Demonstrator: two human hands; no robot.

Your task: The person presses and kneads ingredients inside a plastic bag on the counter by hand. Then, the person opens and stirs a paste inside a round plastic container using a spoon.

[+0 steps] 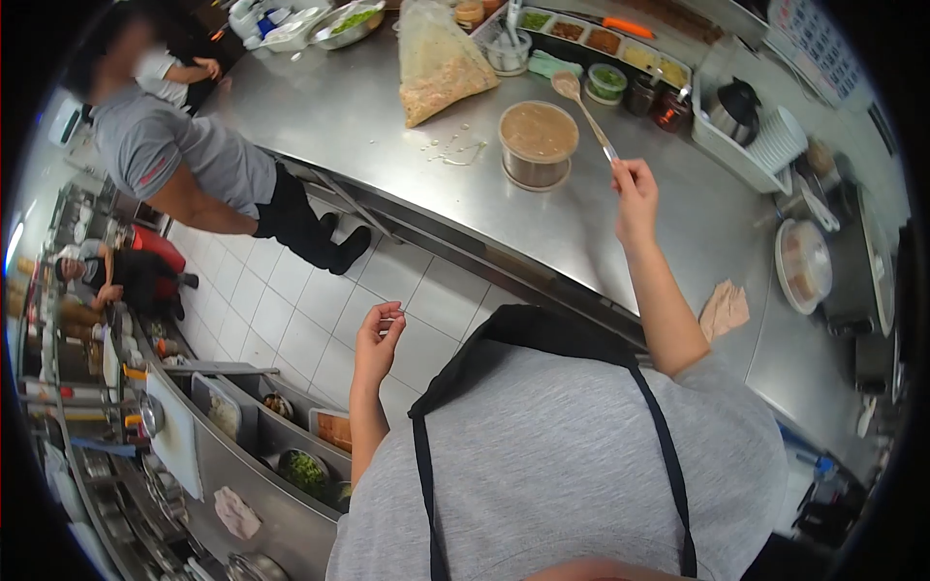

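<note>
My right hand (pixel 635 198) is closed around the handle of a long spoon (pixel 587 114), held above the steel counter. The bowl of the spoon is coated in something brown and points away from me. Just left of the spoon stands a round clear tub (pixel 538 145), filled nearly to the rim with a thick brown mixture. My left hand (pixel 381 334) hangs in the air over the floor, away from the counter. Its fingers are loosely curled, with the thumb apart, and I see nothing held in it.
A large plastic bag (pixel 441 68) of chopped food lies beyond wet spots on the steel counter (pixel 339 116). Sauce trays (pixel 601 41), small jars (pixel 641 97) and a white dish rack (pixel 741 150) line the back. A co-worker (pixel 184 145) stands left; a crumpled cloth (pixel 725 310) lies right.
</note>
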